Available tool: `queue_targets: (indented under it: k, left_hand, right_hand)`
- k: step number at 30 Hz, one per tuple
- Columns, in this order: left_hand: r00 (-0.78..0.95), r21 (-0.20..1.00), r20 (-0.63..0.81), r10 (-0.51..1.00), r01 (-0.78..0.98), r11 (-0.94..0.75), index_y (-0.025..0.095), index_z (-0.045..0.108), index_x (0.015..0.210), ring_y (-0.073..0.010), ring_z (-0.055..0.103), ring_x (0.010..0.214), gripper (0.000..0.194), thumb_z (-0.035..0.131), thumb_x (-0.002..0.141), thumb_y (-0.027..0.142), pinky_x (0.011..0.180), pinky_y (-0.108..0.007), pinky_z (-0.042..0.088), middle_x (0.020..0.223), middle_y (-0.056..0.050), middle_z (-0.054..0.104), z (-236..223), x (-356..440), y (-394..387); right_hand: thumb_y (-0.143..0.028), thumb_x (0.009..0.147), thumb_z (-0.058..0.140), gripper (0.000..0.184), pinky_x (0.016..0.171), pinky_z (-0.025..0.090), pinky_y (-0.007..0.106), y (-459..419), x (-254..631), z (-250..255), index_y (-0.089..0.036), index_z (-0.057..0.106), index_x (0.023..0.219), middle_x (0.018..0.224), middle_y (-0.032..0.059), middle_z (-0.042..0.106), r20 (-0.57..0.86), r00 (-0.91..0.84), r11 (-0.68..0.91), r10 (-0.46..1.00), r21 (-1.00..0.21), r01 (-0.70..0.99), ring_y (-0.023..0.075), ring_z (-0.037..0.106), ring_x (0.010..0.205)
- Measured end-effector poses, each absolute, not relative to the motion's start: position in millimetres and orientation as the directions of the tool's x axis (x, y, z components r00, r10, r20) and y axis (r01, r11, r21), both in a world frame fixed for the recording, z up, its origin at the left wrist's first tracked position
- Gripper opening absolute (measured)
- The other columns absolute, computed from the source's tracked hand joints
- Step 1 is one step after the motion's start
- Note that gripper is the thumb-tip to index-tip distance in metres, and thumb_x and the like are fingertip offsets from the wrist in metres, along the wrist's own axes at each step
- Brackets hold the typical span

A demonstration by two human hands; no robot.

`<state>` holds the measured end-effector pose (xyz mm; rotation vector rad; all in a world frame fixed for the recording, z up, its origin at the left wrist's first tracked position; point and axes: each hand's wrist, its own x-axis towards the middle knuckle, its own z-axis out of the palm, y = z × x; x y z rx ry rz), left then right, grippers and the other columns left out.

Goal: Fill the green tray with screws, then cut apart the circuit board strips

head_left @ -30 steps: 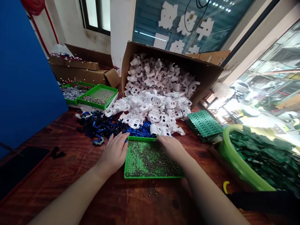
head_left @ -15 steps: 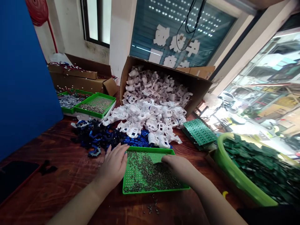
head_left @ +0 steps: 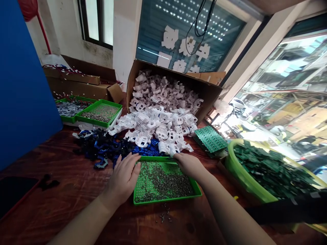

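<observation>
A green perforated tray (head_left: 139, 200) full of small dark screws lies on the wooden table in front of me. My left hand (head_left: 124, 177) rests flat against the tray's left edge, fingers stretched out and slightly apart. My right hand (head_left: 189, 165) lies on the tray's far right corner, fingers curled down over the screws; what is under them is hidden. Just beyond the tray are blue and black plastic parts (head_left: 102, 148) and a heap of white plastic housings (head_left: 158, 119).
A tipped cardboard box (head_left: 206, 90) spills the white housings. Two more green trays (head_left: 100, 112) sit at the back left by other cardboard boxes. A stack of green grids (head_left: 211, 139) and a green tub (head_left: 238, 175) of green boards stand to the right. Loose screws (head_left: 163, 212) lie near the tray.
My right hand has swept from the tray's middle back to its far right corner. The left hand has stayed at the left edge. The camera view has shifted slightly.
</observation>
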<state>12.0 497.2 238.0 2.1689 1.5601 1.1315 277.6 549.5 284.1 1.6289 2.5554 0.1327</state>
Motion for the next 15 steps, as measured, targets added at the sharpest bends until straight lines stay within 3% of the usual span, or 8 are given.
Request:
queue_targets:
  k: [4,8,12,15]
  left_hand:
    - [0.148,0.587,0.468,0.871,0.685,-0.431,0.021,0.051,0.116,-0.0225,0.042,0.121,0.036,0.029,0.091,0.037,0.105,-0.052,0.021,0.123,-0.006,0.055,238.0,12.2,494.6]
    - [0.167,0.578,0.49,0.856,0.673,-0.462,0.021,0.051,0.114,-0.0224,0.042,0.121,0.035,0.03,0.091,0.036,0.105,-0.052,0.021,0.123,-0.007,0.055,237.0,13.2,492.7]
    - [0.168,0.581,0.492,0.854,0.667,-0.466,0.023,0.051,0.114,-0.0225,0.041,0.122,0.034,0.03,0.091,0.036,0.105,-0.052,0.021,0.123,-0.006,0.055,237.1,13.8,492.6]
    - [0.174,0.581,0.5,0.849,0.659,-0.477,0.023,0.051,0.113,-0.0225,0.041,0.122,0.033,0.03,0.091,0.035,0.105,-0.052,0.022,0.123,-0.005,0.055,238.2,13.8,492.7]
  right_hand:
    - [-0.025,0.093,0.048,0.015,0.074,0.038,0.022,557.5,281.7,283.1,-0.023,0.061,0.101,0.096,0.001,0.06,-0.067,-0.497,0.501,0.865,0.091,0.861,0.0168,0.054,0.089]
    - [-0.027,0.094,0.047,0.019,0.076,0.037,0.022,564.8,284.9,278.3,-0.021,0.062,0.103,0.096,0.0038,0.059,-0.053,-0.489,0.492,0.871,0.099,0.865,0.0174,0.052,0.091]
    - [-0.022,0.089,0.053,0.014,0.071,0.038,0.022,568.8,292.8,282.3,-0.02,0.064,0.097,0.093,0.0041,0.06,-0.091,-0.443,0.451,0.892,0.112,0.885,0.0188,0.053,0.088]
    - [-0.025,0.085,0.059,0.008,0.057,0.036,0.019,571.8,296.6,293.0,-0.021,0.065,0.087,0.081,0.0001,0.062,-0.174,-0.415,0.434,0.893,0.089,0.897,0.0158,0.056,0.073]
